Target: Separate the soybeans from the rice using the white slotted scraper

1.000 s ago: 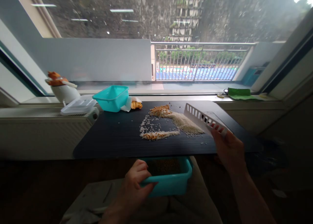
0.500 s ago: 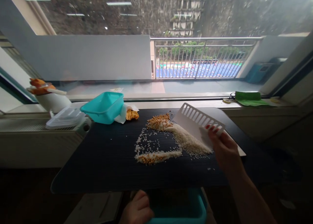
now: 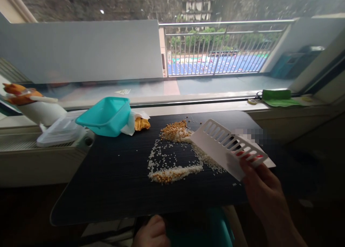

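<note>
My right hand point(image 3: 262, 184) grips a white slotted plastic scraper point(image 3: 215, 143) by its slotted edge. The scraper tilts above the right part of a pile of white rice point(image 3: 199, 153) and hides some of it. Yellow beans point(image 3: 175, 129), mixed with rice, form a heap at the back. Nearer me, a strip of rice and beans point(image 3: 169, 175) lies across the table, with loose grains scattered behind it. Below the table's front edge my left hand point(image 3: 152, 232) is closed beside a teal tub point(image 3: 223, 227); whatever its fingers hold is hidden.
On the dark table point(image 3: 107, 189), a teal basket point(image 3: 105, 119) stands at the back left beside a crumpled orange-brown item point(image 3: 142, 123). A clear lid point(image 3: 60, 132) rests left of it. Green cloth point(image 3: 280, 98) lies on the sill. White flat material point(image 3: 269, 162) shows behind the scraper.
My right hand has brought the scraper nearer and to the right, with its face now over the rice pile. The view has tipped slightly downward. My left hand stays closed below the table edge.
</note>
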{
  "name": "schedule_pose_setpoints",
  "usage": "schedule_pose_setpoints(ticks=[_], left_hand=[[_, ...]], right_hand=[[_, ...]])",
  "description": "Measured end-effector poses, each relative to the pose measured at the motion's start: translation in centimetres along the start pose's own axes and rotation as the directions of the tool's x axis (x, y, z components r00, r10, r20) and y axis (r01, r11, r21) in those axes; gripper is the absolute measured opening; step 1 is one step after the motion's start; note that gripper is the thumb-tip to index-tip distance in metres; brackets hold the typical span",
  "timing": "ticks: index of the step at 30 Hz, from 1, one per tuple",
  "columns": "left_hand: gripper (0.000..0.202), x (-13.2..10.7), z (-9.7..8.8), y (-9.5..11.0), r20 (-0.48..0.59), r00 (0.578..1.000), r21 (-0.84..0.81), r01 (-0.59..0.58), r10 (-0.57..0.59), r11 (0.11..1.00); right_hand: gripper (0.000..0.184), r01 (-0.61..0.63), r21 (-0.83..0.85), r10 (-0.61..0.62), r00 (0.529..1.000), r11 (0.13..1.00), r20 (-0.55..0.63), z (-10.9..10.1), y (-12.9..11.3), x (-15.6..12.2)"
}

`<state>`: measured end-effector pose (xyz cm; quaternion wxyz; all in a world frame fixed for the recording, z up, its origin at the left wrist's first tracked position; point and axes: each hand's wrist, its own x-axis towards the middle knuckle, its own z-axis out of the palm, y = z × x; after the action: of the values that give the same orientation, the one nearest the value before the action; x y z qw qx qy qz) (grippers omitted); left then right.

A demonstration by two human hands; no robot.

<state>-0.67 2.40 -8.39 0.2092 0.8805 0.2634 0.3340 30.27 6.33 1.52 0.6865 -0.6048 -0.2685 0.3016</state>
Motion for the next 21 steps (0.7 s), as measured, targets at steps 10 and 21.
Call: schedule_pose_setpoints(ticks=[10,21], left_hand=[[0.017,3.6,-2.7,4.8,0.167,0.971,-0.026,0.181,-0.174,0.983],[0.018,2.6,-0.8,5.7,0.183,0.957,0.02,0.223,-0.223,0.975]], right_hand=[[0.027,0.015,0.07,-0.019,0.999,0.997,0.05,-2.0,-2.5,-2.5],[0.022,0.035,0.156,-0.056,0.99,0.987,0.132,0.3,-3.0,-1.9]])
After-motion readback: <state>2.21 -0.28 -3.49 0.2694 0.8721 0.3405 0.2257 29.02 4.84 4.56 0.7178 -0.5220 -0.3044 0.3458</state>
